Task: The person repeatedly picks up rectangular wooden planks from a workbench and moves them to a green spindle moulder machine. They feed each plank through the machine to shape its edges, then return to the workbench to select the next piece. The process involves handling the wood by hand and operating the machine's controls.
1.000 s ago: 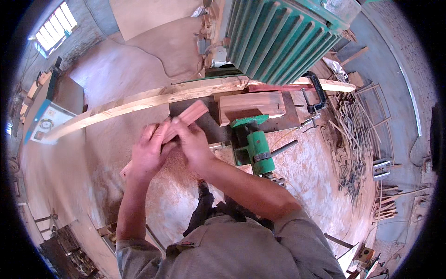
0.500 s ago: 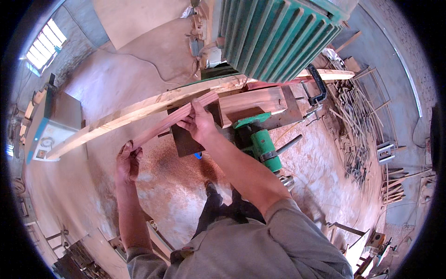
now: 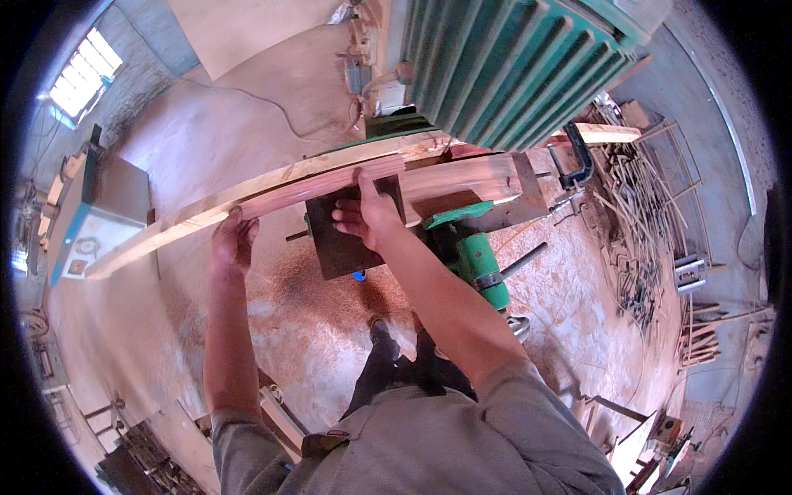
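A long reddish wooden strip (image 3: 305, 187) with grooves along its length lies alongside the pale wooden beam (image 3: 186, 216). My left hand (image 3: 234, 241) is closed on the strip's left end, thumb on top. Farther right, my right hand (image 3: 368, 213) has its thumb on the strip, with its fingers bent on the near side, above a dark metal plate (image 3: 334, 247). The strip's right end reaches the side of a thicker reddish wood block (image 3: 462, 181). Over that block hangs a large green ribbed motor housing (image 3: 503, 74).
A green clamp-like fitting (image 3: 478, 260) with a lever stands right of my right forearm. A black C-clamp (image 3: 577, 157) grips the beam's right part. Thin wood offcuts (image 3: 627, 223) are heaped on the right. A grey cabinet (image 3: 111, 198) stands left; sawdust covers the floor near my feet.
Both hands have moved the strip away from me, from a slant across the plate to lying along the beam. My right thumb now presses on it, with the fingers lower.
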Motion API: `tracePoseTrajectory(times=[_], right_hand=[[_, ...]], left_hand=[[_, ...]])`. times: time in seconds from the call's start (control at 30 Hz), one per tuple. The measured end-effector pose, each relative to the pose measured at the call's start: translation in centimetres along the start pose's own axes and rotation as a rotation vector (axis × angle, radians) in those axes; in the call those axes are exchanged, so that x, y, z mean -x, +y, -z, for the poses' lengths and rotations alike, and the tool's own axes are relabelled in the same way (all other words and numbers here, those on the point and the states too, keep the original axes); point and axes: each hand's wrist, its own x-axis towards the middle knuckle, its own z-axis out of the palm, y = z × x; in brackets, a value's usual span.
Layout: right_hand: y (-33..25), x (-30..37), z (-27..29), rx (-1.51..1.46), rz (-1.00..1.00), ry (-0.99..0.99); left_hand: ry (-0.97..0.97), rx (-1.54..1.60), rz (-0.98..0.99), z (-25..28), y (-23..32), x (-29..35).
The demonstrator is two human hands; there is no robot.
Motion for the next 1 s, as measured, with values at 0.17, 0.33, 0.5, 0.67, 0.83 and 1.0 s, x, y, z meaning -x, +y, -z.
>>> tracePoseTrajectory(times=[0.17, 0.33, 0.5, 0.67, 0.83, 1.0], right_hand=[[1.0, 8.4, 1.2, 0.181, 0.079, -0.306], [-0.2, 16.8, 3.9, 0.468, 0.411, -0.502], [-3.5, 20.3, 11.4, 0.418, 0.592, -0.308], [-5.5, 20.9, 19.6, 0.365, 0.745, 0.016], [-7.0, 20.2, 26.3, 0.339, 0.816, 0.287], [-7.1, 18.3, 29.4, 0.311, 0.817, 0.444]], left_hand=[[0.014, 0.039, 0.0, 0.7, -1.7, -1.7], [0.064, -0.035, 0.02, 1.4, -2.1, -2.9], [0.068, -0.074, 0.029, 0.0, -3.0, -2.5], [0.025, -0.006, 0.05, -5.1, -5.5, -1.8], [0.011, 0.034, 0.027, -7.2, -7.3, -1.7], [0.051, 0.016, 0.015, -7.0, -8.0, -2.3]])
